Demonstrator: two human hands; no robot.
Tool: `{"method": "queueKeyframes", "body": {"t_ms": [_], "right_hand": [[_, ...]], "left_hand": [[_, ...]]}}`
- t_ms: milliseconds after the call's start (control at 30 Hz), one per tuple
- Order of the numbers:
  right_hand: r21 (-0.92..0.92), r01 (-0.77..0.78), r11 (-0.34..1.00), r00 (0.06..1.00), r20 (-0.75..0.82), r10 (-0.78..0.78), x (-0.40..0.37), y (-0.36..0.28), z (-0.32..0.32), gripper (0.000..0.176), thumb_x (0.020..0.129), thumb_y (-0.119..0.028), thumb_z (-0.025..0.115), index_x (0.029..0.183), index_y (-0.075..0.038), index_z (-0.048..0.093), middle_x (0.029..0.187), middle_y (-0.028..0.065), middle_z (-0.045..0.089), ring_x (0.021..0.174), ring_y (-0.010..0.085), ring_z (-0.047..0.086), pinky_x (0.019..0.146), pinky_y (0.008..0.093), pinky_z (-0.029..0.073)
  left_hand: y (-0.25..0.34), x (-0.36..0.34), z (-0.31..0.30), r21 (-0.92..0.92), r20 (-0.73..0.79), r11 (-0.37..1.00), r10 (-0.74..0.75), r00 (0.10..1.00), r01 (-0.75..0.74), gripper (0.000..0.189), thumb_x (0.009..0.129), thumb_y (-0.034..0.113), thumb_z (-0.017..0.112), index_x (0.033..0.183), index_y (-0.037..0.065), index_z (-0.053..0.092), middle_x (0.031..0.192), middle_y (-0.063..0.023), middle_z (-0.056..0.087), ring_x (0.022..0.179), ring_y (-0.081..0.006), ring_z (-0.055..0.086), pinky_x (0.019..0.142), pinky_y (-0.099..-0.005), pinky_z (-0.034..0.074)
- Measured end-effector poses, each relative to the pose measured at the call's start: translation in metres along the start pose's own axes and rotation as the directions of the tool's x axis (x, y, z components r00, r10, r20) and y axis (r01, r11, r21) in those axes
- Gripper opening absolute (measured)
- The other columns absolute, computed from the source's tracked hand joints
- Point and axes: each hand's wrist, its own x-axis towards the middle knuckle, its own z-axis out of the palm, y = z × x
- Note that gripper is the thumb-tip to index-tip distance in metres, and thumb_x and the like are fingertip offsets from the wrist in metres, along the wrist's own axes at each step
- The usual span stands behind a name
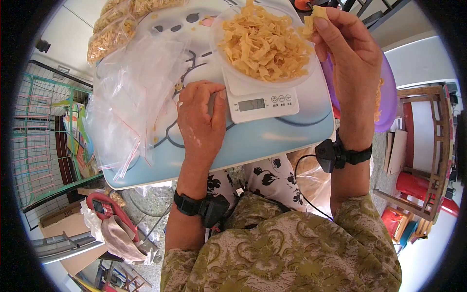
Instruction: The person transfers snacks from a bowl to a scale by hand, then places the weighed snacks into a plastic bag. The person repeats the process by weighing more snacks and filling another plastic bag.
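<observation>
From the head camera, your left hand (pixel 202 121) lies palm down on the pale blue tabletop (pixel 272 143), fingers curled under and touching the left edge of the white digital kitchen scale (pixel 260 100); whether it grips anything cannot be told. Your right hand (pixel 348 48) is raised beside the clear plastic bowl of yellow strips (pixel 265 44) on the scale, pinching one pale yellow crisp strip (pixel 317 13) in its fingertips. Clear plastic zip bags (pixel 131 97) lie to the left.
</observation>
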Motion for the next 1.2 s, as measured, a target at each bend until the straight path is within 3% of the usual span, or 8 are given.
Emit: {"method": "queueKeyframes", "body": {"t_ms": [133, 233, 1200], "right_hand": [[0.002, 0.005, 1.000, 0.998, -0.070, -0.005, -0.008, 0.004, 0.000, 0.019, 0.093, -0.008, 0.066, 0.110, -0.001, 0.067, 0.086, 0.0030, 0.067, 0.072, 0.0043, 0.056, 0.058, 0.0169, 0.040], [0.021, 0.069, 0.997, 0.996, 0.063, -0.071, -0.004, 0.009, -0.010, 0.019, 0.093, -0.008, 0.065, 0.111, -0.001, 0.066, 0.084, 0.0036, 0.066, 0.068, 0.0055, 0.053, 0.058, 0.0178, 0.040], [-0.011, 0.067, 0.998, 0.996, 0.064, -0.066, -0.009, 0.008, -0.010, 0.019, 0.094, -0.008, 0.065, 0.111, 0.000, 0.066, 0.084, 0.0050, 0.067, 0.068, 0.0065, 0.054, 0.059, 0.0174, 0.041]], "left_hand": [[-0.001, 0.000, 0.000, -0.021, -0.005, 1.000, -0.003, 1.000, 0.003, 0.011, 0.091, 0.013, 0.062, 0.097, 0.004, 0.065, 0.103, -0.0126, 0.062, 0.103, -0.0290, 0.059, 0.093, -0.0375, 0.045], [-0.001, 0.000, 0.001, -0.010, -0.008, 1.000, 0.003, 1.000, -0.003, 0.012, 0.091, 0.014, 0.062, 0.098, 0.004, 0.065, 0.104, -0.0126, 0.062, 0.103, -0.0294, 0.059, 0.093, -0.0377, 0.045], [0.000, 0.000, 0.001, 0.002, -0.002, 1.000, -0.001, 1.000, 0.001, 0.012, 0.091, 0.012, 0.062, 0.099, 0.005, 0.066, 0.104, -0.0122, 0.063, 0.103, -0.0281, 0.059, 0.093, -0.0370, 0.045]]}}
